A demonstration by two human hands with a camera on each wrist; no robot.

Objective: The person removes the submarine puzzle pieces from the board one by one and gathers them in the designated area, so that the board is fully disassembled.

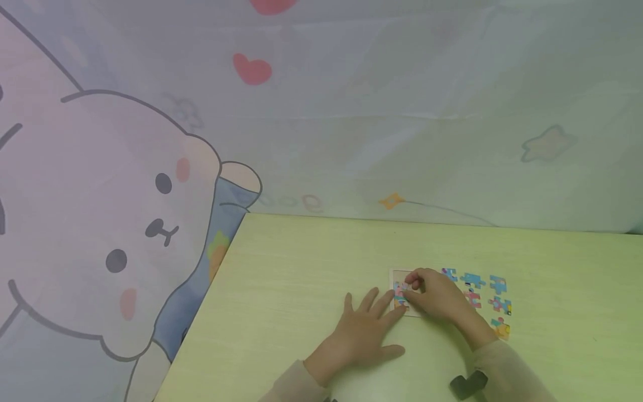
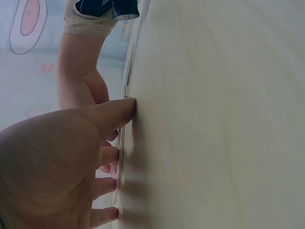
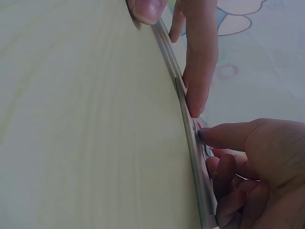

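A small wooden puzzle tray [image 1: 391, 278] lies on the table, with colourful jigsaw pieces [image 1: 398, 301] along its left part. My left hand [image 1: 360, 336] is spread, its fingertips on the tray's left and lower edge and its thumb out on the tabletop. Over the tray, my right hand [image 1: 442, 296] pinches a puzzle piece [image 1: 404, 286] between thumb and index finger, right beside the pieces lying there. The right wrist view shows its thumb pressed against a coloured piece [image 3: 207, 149] just above the tray edge [image 3: 189, 136]; the fingers cover most of it.
Several loose puzzle pieces [image 1: 498, 285] lie in rough rows to the right of the tray, some partly behind the right forearm. The pale yellow-green table [image 1: 281, 279] meets a printed curtain [image 1: 351, 139] at its back and left edges. A dark camera [image 1: 469, 385] sits at the right wrist.
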